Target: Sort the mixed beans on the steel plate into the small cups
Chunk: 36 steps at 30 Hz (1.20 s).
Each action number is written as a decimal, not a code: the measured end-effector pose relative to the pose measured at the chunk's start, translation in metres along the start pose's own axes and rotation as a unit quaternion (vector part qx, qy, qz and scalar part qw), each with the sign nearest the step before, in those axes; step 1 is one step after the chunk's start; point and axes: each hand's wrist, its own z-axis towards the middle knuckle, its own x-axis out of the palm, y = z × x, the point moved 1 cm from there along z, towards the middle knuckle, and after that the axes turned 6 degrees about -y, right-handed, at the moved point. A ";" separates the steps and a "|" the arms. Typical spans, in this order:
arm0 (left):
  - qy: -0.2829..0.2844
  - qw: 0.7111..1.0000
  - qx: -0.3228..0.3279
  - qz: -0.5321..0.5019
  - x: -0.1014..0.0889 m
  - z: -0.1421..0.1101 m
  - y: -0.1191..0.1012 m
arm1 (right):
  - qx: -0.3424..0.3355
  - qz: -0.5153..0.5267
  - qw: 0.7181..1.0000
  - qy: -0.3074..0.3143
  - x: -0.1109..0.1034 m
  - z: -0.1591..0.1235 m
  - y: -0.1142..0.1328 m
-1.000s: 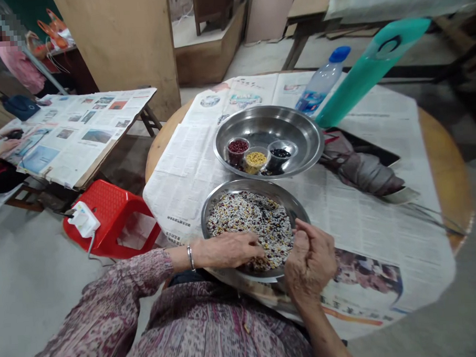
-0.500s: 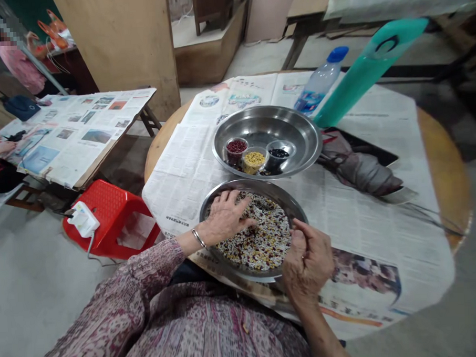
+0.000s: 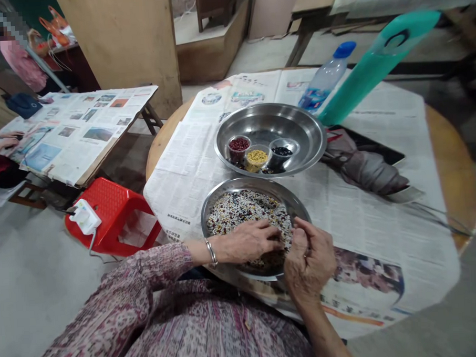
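A steel basin [image 3: 215, 193] holds a mix of white, black, yellow and dark red grains and beans [image 3: 239, 207]. My left hand [image 3: 251, 242], with a silver bangle at its wrist, lies over the mix, fingers apart and bent down into it; the fingertips are partly hidden. At the basin's right edge, my right hand [image 3: 310, 257] has its thumb and fingers closed on the rim. Behind stands a wider steel basin [image 3: 299, 128] with clear cups of red beans [image 3: 238, 145], yellow beans [image 3: 256, 157] and black beans [image 3: 281, 152].
Newspaper [image 3: 175, 186] covers the round table. On it are a water bottle [image 3: 324, 82], a tall green container [image 3: 375, 70] and a folded grey umbrella [image 3: 367, 167]. A red stool [image 3: 105, 205] bearing a power strip [image 3: 85, 218] stands left. Other people are at the far left.
My left hand swept from low in the basin to its upper left with spread fingers, then back down and right across the grains. My right hand stayed at the rim.
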 end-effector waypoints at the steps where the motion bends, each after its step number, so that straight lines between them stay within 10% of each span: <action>1: -0.005 1.000 -0.011 0.017 0.000 0.004 0.006 | 0.000 0.000 1.000 -0.001 0.000 0.000 0.000; 8: -0.034 0.980 -0.180 0.078 -0.013 -0.020 0.040 | 0.006 -0.001 1.000 0.003 0.000 -0.001 0.000; 14: -0.129 0.974 -0.180 0.044 -0.017 -0.071 0.034 | -0.121 -0.011 0.987 0.107 0.004 0.002 -0.004; 21: -0.289 0.950 -0.107 -0.048 0.009 -0.096 0.036 | -0.328 -0.096 0.880 0.330 0.021 0.004 0.012; 27: -0.294 0.951 -0.087 -0.034 0.016 -0.095 0.036 | -0.406 -0.116 0.812 0.402 0.049 0.008 0.019; 36: -0.274 0.956 -0.097 -0.035 0.012 -0.094 0.035 | -0.365 -0.189 0.847 0.337 0.017 0.032 -0.037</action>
